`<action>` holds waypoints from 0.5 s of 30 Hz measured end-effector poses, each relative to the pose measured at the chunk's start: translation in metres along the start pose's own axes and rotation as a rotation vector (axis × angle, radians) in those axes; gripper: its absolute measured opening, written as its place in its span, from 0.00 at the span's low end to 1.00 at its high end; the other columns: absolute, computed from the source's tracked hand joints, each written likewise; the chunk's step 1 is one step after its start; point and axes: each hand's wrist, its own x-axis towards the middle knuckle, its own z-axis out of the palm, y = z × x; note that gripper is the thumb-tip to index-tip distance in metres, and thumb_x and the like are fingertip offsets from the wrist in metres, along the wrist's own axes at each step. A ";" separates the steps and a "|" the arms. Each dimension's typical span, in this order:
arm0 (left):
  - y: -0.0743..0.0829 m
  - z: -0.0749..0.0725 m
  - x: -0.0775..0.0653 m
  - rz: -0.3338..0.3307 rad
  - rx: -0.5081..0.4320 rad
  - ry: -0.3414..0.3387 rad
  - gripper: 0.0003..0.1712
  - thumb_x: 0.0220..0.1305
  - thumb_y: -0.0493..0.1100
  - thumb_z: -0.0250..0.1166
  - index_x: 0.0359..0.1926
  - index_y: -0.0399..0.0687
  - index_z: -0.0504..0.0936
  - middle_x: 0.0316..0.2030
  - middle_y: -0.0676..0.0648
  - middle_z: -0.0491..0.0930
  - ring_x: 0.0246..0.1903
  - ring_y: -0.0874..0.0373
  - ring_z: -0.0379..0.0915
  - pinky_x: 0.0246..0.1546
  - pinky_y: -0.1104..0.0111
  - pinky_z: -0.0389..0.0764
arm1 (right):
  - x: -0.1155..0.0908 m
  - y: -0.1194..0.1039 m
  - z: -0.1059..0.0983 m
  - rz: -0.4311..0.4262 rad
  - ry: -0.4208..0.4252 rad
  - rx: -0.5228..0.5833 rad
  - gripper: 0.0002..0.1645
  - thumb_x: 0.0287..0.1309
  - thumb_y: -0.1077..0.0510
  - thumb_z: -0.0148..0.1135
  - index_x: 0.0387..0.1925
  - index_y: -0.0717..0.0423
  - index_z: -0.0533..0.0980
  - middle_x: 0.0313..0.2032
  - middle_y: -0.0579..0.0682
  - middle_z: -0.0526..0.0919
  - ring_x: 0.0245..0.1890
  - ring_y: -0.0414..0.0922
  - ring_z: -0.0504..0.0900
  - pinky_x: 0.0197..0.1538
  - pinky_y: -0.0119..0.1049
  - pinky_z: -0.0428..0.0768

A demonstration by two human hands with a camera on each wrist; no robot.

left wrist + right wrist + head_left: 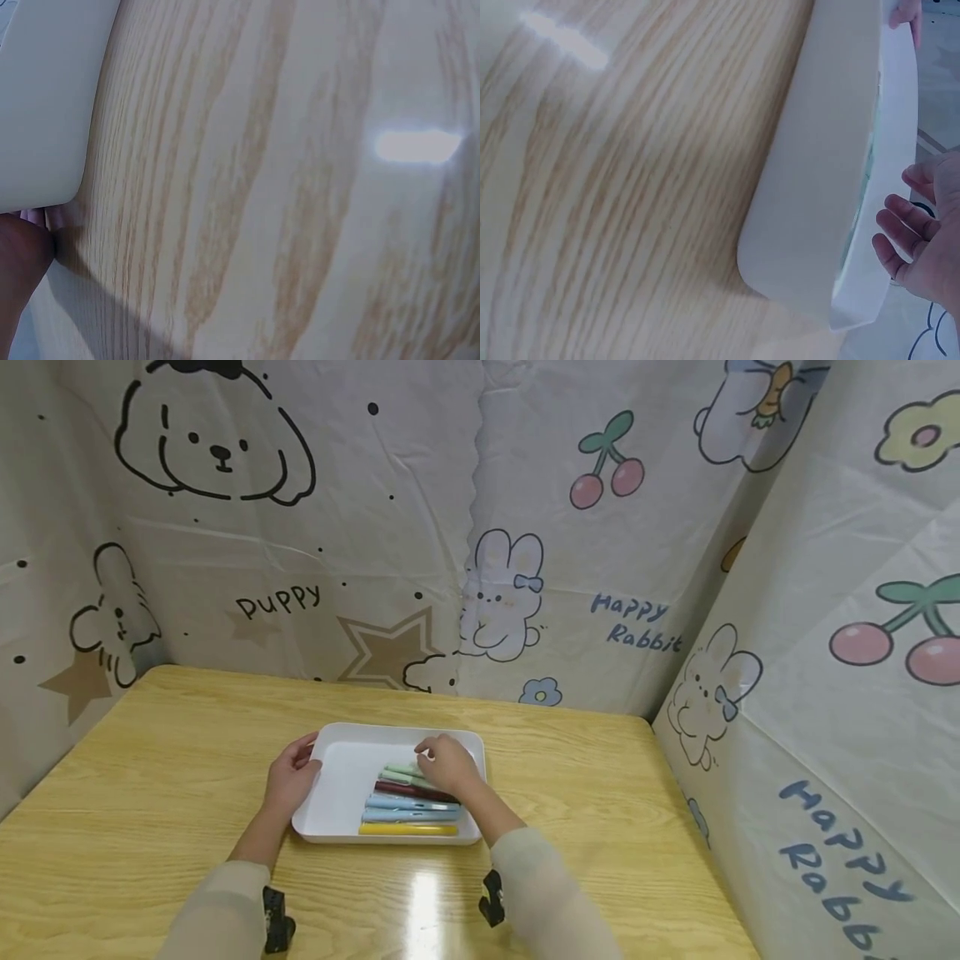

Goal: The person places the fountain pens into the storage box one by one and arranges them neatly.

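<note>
A white tray (339,781) lies on the table, and my left hand (291,781) holds its left end, thumb at the rim. In the left wrist view the tray's outer wall (45,105) hides most of that hand's fingers. Pens lie side by side in the tray's right half: a yellow pen (408,830) in front, then light blue pens (411,816), a dark red pen (405,790) and light green pens (401,776) behind. Over the green ones is my right hand (450,766), its fingers loosely bent; the right wrist view shows nothing between them.
The wood-grain table (600,827) reaches to a printed cloth (375,527) hung along the back and both sides. Dark wrist cameras (276,920) sit on both sleeves. Light glares off the table in front of the tray.
</note>
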 end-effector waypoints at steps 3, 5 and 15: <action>0.000 -0.001 0.001 0.006 0.006 0.000 0.30 0.66 0.37 0.47 0.70 0.46 0.59 0.64 0.35 0.64 0.61 0.44 0.62 0.60 0.56 0.66 | -0.002 0.001 -0.006 0.025 0.016 0.025 0.15 0.63 0.54 0.52 0.47 0.52 0.80 0.42 0.52 0.81 0.42 0.46 0.79 0.39 0.36 0.76; 0.001 0.000 0.001 0.008 0.008 0.001 0.30 0.66 0.37 0.48 0.69 0.46 0.59 0.63 0.35 0.64 0.61 0.44 0.62 0.60 0.56 0.66 | -0.003 0.001 -0.010 0.035 0.034 0.046 0.16 0.63 0.54 0.51 0.47 0.52 0.80 0.43 0.53 0.81 0.41 0.46 0.79 0.39 0.37 0.76; -0.002 -0.005 0.000 -0.023 -0.002 0.030 0.29 0.67 0.43 0.53 0.68 0.47 0.61 0.63 0.37 0.66 0.61 0.47 0.63 0.57 0.64 0.68 | -0.011 0.009 -0.032 0.095 0.130 0.085 0.17 0.63 0.54 0.50 0.47 0.54 0.80 0.42 0.53 0.80 0.39 0.46 0.78 0.38 0.38 0.76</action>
